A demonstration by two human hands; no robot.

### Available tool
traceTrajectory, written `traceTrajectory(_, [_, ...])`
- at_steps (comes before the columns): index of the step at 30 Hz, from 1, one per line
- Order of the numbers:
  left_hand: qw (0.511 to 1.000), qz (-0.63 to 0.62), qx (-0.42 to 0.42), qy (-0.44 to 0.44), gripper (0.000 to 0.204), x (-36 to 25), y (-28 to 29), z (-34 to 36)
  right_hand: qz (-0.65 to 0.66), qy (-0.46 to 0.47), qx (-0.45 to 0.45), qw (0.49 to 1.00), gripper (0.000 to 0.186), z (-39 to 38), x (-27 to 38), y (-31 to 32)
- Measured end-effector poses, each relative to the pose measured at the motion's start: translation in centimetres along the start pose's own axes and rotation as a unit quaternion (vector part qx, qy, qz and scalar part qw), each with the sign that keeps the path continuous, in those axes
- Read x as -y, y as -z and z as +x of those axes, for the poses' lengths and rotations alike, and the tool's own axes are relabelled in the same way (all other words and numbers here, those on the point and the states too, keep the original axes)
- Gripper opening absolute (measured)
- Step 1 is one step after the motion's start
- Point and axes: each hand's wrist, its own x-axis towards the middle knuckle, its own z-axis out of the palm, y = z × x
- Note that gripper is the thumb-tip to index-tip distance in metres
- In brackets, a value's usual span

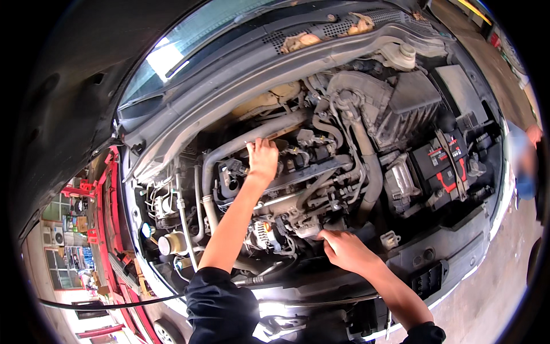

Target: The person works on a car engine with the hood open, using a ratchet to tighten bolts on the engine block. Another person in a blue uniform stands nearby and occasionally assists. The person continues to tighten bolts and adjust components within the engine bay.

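Note:
My left hand [262, 156] reaches over the top of the engine [303, 178], beside a thick grey hose [229, 148]. Its fingers are curled over something I cannot make out among the dark parts at the middle. Lower and to the right, my right hand [346, 249] is closed, with its fingertips at the engine's front by a light metal part [306, 228]; what they grip, if anything, is hidden. Hoses, wiring and connectors surround both hands.
The battery [438, 155] and air filter box [412, 94] sit at the right. The raised bonnet [63, 74] fills the upper left. Red lift equipment [103, 218] stands left of the car. A blurred person [524, 166] stands at the far right. Dry leaves [303, 40] lie below the windscreen.

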Motion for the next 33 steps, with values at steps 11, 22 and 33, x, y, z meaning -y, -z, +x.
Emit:
traceTrajectory(11, [0.866,-0.489,-0.035,0.096,0.023,1.7,4.2,0.3,0.000,0.013,-0.011,1.000,0.024,-0.1,0.1,-0.2])
traceTrajectory(22, [0.868,-0.223,-0.015,0.444,0.052,12.4,13.1,11.4,-0.032,0.041,-0.017,0.998,0.024,-0.1,0.1,-0.1])
traceTrajectory(33, [0.859,-0.287,0.132,0.402,0.028,17.1,12.3,13.9,-0.028,0.042,0.002,0.999,0.024,-0.3,0.6,-0.4])
